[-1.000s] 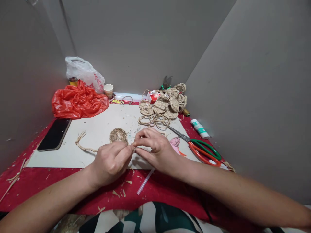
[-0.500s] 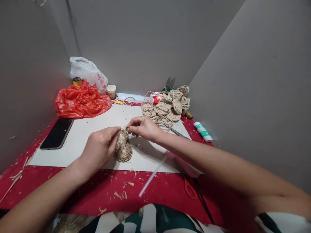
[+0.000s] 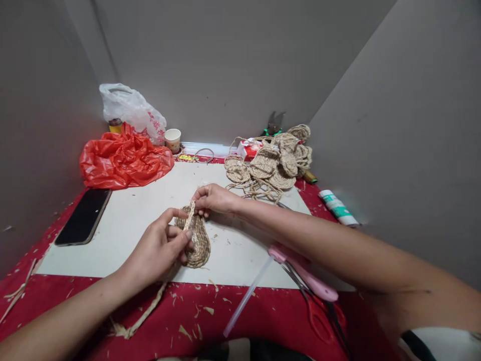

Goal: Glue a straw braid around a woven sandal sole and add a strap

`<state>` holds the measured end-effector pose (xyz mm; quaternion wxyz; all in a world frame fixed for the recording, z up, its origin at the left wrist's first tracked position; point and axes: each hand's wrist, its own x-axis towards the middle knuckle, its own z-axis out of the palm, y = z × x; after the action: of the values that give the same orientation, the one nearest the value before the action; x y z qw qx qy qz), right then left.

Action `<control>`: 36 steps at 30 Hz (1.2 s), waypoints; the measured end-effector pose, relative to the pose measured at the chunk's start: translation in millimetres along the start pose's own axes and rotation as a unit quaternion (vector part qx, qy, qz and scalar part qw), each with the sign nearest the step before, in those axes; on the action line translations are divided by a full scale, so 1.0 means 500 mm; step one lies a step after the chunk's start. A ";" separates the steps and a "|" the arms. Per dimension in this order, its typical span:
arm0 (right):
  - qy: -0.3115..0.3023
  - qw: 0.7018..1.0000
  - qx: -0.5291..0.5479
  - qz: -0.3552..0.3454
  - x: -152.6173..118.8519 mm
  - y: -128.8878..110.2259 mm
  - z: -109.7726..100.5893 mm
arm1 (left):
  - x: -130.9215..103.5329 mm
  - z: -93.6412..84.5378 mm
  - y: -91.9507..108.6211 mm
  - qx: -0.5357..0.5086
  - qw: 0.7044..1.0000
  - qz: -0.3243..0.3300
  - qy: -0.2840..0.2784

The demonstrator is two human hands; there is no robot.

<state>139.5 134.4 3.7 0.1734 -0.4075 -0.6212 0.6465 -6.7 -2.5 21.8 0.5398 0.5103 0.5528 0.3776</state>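
A coiled straw-braid sole shape (image 3: 201,245) lies on the white board, partly covered by my left hand. Across its top runs a pale straw braid (image 3: 190,216). My right hand (image 3: 214,199) pinches the upper end of this braid between thumb and fingers. My left hand (image 3: 169,238) is closed around the lower part, thumb pressing on the braid and the sole shape's left side. From under the left wrist a loose length of braid (image 3: 150,307) trails onto the red cloth, ending in a frayed tip.
A pink glue gun (image 3: 304,276) with a clear glue stick (image 3: 248,296) and red-handled scissors (image 3: 319,316) lie at right. Coiled straw pieces (image 3: 270,163) are piled behind. A phone (image 3: 83,216), red plastic bag (image 3: 126,158) and paper cup (image 3: 173,140) stand left.
The view has shifted slightly. My left hand has moved down over the sole shape, a pale braid now stretches between my hands, and a trailing end appears below the left wrist.
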 end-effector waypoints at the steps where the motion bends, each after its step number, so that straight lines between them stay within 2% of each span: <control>1: -0.002 1.000 0.001 0.001 0.004 0.001 -0.001 | 0.001 0.002 -0.003 -0.023 1.000 -0.010 -0.004; 5: -0.017 1.000 -0.005 0.001 0.009 0.001 -0.006 | 0.004 0.002 -0.009 -0.089 0.994 -0.057 -0.013; 10: -0.030 0.999 -0.027 -0.007 0.013 -0.002 -0.012 | 0.008 0.000 -0.004 -0.113 0.989 -0.095 0.008; 15: -0.016 0.999 -0.044 -0.012 0.017 0.001 -0.011 | 0.014 0.008 0.000 -0.168 0.973 -0.157 0.010; 18: -0.003 0.999 -0.047 -0.011 0.022 0.007 -0.011 | 0.020 0.010 -0.004 -0.206 0.963 -0.173 0.014; 22: 0.011 0.999 -0.047 -0.012 0.026 0.013 -0.015 | 0.029 0.006 -0.014 -0.204 0.960 -0.185 0.046; 26: 0.018 0.999 -0.037 -0.004 0.014 0.012 -0.020 | 0.039 -0.006 -0.019 -0.182 0.966 -0.167 0.075; 30: 0.024 0.999 -0.010 0.019 -0.016 0.013 -0.021 | 0.056 -0.035 -0.010 -0.128 0.982 -0.094 0.105; 36: 0.065 0.995 0.045 0.055 -0.059 0.015 -0.019 | 0.086 -0.075 0.003 -0.015 0.996 -0.063 0.060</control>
<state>166.5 117.7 7.0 0.1952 -0.4741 -0.5556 0.6546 -38.6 44.6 19.1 0.5359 0.4428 0.6094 0.3814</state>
